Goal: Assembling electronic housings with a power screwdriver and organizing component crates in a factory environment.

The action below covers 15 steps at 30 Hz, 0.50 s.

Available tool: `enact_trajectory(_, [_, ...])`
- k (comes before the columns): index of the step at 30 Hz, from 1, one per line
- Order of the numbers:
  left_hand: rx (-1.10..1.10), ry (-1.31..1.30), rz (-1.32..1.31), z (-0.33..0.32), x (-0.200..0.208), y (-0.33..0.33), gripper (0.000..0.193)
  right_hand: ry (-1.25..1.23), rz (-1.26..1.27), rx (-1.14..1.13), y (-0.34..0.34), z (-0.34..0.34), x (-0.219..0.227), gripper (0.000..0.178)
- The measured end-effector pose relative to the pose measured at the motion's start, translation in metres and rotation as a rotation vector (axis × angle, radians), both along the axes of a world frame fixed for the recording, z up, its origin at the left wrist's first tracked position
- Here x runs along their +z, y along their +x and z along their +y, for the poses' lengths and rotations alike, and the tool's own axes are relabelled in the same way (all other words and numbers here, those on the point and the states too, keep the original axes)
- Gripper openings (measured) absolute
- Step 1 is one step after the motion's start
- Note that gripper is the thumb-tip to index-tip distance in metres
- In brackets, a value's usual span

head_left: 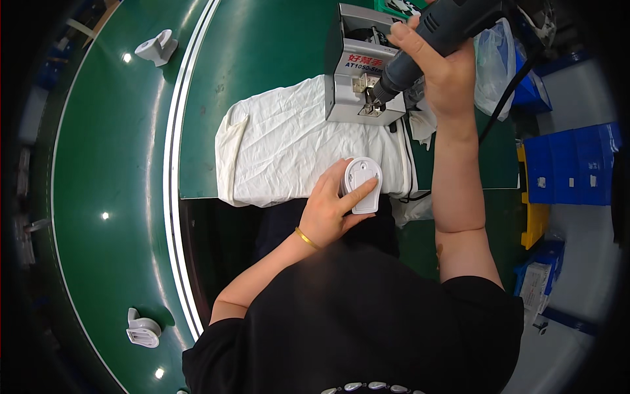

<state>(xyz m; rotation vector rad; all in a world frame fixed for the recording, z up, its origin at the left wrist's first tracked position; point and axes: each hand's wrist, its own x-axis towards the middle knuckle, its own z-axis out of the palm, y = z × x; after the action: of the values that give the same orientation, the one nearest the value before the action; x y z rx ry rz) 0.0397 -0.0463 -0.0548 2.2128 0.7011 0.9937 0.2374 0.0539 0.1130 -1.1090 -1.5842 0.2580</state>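
L grip (pixel 326 209) clasps wht housing (pixel 363 176) nr table edge (pixel 199 192), well apart fr R grip (pixel 449 79) round blk driver (pixel 453 27).

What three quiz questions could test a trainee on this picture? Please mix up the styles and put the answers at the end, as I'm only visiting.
1. True or false: the left hand has a gold-coloured bangle at its wrist.
2. Multiple choice: the right hand grips an electric screwdriver. Where is the tool's tip?
A. At the blue bins
B. At the front of the silver screw feeder
C. At the black shirt
3. Short answer: what is the left hand holding?

Key:
1. True.
2. B.
3. A white plastic housing, rounded at one end.
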Motion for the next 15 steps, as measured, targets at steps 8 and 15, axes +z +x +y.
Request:
enact_trajectory(8, [0.003, 0.022, -0.001, 0.0, -0.003, -0.003, 0.071, -0.07, 0.471, 0.149, -0.016, -0.035, -0.019, 0.035])
enact_trajectory(15, [0.0, 0.004, -0.01, 0.001, -0.002, -0.005, 0.07, -0.109, 0.422, 0.216, -0.041, -0.093, -0.017, 0.044])
